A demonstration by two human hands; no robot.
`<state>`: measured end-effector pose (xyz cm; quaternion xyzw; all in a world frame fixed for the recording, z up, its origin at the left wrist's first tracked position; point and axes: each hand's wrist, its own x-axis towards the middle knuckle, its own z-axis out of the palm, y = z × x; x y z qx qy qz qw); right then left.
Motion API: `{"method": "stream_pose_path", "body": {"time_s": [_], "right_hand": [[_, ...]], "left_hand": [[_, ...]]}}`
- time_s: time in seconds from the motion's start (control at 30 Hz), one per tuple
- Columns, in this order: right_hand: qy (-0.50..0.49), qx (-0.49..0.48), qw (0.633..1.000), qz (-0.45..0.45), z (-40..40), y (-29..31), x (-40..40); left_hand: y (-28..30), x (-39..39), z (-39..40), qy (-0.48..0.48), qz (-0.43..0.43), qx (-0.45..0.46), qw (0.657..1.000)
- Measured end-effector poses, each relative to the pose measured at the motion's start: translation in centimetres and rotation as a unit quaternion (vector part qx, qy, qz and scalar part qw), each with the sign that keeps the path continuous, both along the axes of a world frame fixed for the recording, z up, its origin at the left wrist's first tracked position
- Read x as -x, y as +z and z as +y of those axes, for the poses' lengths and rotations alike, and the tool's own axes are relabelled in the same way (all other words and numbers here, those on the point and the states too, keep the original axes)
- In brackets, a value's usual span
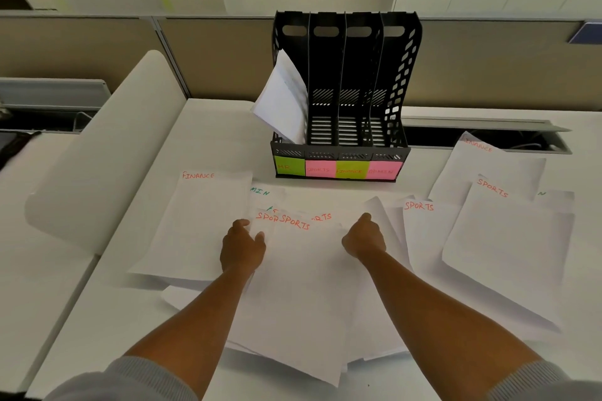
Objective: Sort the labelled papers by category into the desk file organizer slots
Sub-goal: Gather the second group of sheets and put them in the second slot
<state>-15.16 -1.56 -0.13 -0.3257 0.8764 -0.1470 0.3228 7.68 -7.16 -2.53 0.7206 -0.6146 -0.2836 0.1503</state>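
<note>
Nearest the viewer, both hands grip the side edges of a small stack of SPORTS sheets [293, 270] lying on the counter [211, 127]. The left hand [242, 249] curls its fingers round the left edge; the right hand [363, 238] pinches the right edge, fingers tucked under. The hands are well apart, one at each side of the stack.

Risk, as judged from this layout: the gathered sheets are fanned, their headings offset, so a lift could shed a lower sheet or drag along one from another category; a green-lettered sheet shows just beyond them. Two further SPORTS sheets [508, 238] lie to the right, apart from the stack, and could be missed.

A FINANCE sheet [202, 221] lies at left, a second FINANCE sheet [482, 169] at far right.

Farthest, the black file organizer [342, 81] stands upright with four slots, tagged HR, SPORTS, FINANCE, ADMIN from left to right. The HR slot holds a few white papers [281, 101] leaning out over its left wall; these could slip out if jostled. The other three slots appear empty.
</note>
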Motion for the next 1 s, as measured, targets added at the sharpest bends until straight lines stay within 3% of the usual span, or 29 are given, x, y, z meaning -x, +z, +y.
{"method": "stream_pose_path", "body": {"time_s": [0.1,0.3,0.6,0.67,0.8,1.0], "right_hand": [[0.05,0.043,0.997,-0.047,0.2,-0.2,0.8],[0.033,0.156,0.966,-0.203,1.0,-0.1,0.9],[-0.043,0.217,0.928,-0.301,2.0,-0.4,1.7],[-0.119,0.224,0.904,-0.344,2.0,-0.3,2.4],[-0.274,0.241,0.853,-0.373,2.1,0.3,4.7],[-0.338,0.262,0.852,-0.303,2.1,1.3,6.5]], "left_hand": [[0.0,-0.3,0.0,-0.004,0.03,0.005,1.0],[-0.1,-1.4,0.6,0.02,0.206,-0.032,0.978],[1.1,-1.3,1.5,0.049,0.45,-0.105,0.886],[1.1,-1.2,1.5,0.081,0.462,-0.123,0.874],[0.3,-1.5,1.3,0.09,0.425,-0.117,0.893],[0.2,-0.8,2.1,0.05,0.405,-0.134,0.903]]}}
